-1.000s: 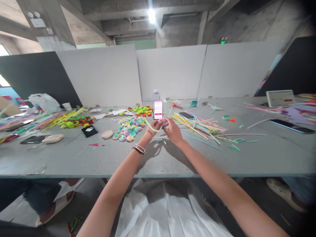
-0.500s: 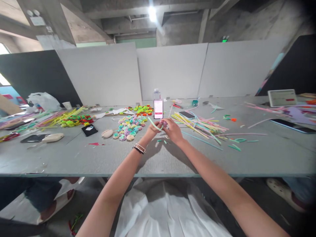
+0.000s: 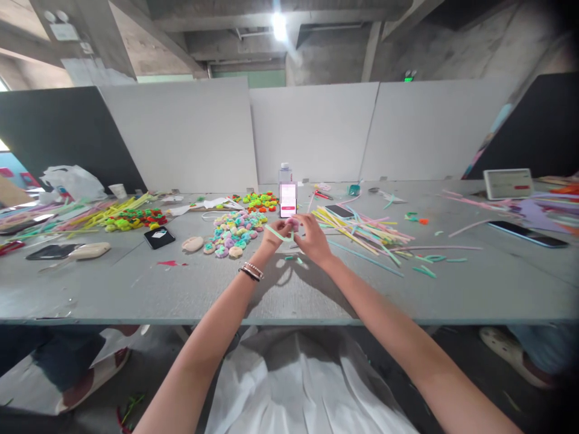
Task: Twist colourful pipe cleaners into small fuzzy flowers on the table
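Looking at a pale green fuzzy strip (image 3: 279,235) near the middle of the frame, bending up at its right end by a small pinkish-purple bundle (image 3: 292,222). Lying leftward from the pinch, running its long axis mostly sideways, and crossing in front of the left hand (image 3: 271,235), so sitting nearer to that one. Pointing its free end left and slightly up the frame. Pinching the bundle in left fingertips, pretty much closed up; curving thumb and forefinger of the right hand (image 3: 315,240) around its right side, partly open, but honestly not being able to tell what's gripped there. Going outward, finding a lit phone (image 3: 288,202) just above, a pastel pile (image 3: 233,234) left of centre, and loose strips (image 3: 362,228) fanning out right of centre, all resting on a grey table (image 3: 199,295).
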A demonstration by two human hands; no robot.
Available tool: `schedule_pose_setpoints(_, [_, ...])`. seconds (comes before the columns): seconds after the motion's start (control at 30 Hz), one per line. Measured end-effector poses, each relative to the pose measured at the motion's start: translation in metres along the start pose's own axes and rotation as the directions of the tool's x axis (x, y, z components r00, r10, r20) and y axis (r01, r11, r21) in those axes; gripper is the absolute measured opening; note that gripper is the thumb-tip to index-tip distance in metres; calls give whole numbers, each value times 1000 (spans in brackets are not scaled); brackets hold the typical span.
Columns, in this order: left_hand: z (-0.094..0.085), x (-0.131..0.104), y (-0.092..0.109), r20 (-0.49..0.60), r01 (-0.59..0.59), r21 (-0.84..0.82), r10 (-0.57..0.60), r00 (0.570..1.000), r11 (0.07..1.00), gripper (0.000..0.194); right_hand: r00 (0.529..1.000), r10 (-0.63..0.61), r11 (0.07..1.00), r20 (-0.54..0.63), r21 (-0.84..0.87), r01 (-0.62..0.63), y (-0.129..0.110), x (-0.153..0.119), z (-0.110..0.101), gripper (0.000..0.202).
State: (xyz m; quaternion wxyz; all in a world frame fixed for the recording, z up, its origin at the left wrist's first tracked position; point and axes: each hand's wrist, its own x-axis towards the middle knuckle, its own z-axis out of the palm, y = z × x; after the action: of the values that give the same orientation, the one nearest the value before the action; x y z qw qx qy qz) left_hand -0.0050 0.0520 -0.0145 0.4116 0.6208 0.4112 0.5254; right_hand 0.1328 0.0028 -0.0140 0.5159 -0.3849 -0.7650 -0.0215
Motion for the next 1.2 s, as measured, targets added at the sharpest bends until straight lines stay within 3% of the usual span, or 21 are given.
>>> schedule_pose_setpoints(0.2, [-6, -4, 3, -28, 66, 13, -66, 997, 998, 20, 996, -51, 997, 69, -55, 55, -6, -1, -2, 16])
schedule_pose_setpoints(0.43, [-5, -10, 9, -80, 51, -120, -61, 995, 991, 35, 992, 102, 992, 75, 62, -107, 3, 0, 1, 17])
schedule_pose_setpoints(0.53, [-3, -10, 11, -85, 26, -178, -42, 995, 984, 40, 983, 129, 990, 130, 49, -136, 1, 0, 0, 17])
schedule_pose_setpoints(0.7, [-1, -10, 16, -46, -6, -302, -8, 999, 953, 42, 940, -108, 994, 325, 50, 97, -5, -5, 6, 23])
schedule_pose_setpoints(0.83, [-1, -9, 17, -10, 44, -412, -53, 999, 910, 47, 897, -220, 974, 384, 35, 224, -8, -9, 14, 34])
schedule_pose_setpoints(1.0, [-6, -13, 18, -18, -17, -285, 12, 1000, 958, 38, 919, -260, 964, 296, 20, 266, -11, -7, 9, 36])
schedule_pose_setpoints(1.2, [-5, -19, 18, 114, 41, -274, -10, 993, 961, 38, 971, -178, 984, 157, 11, 179, -10, -5, 5, 25])
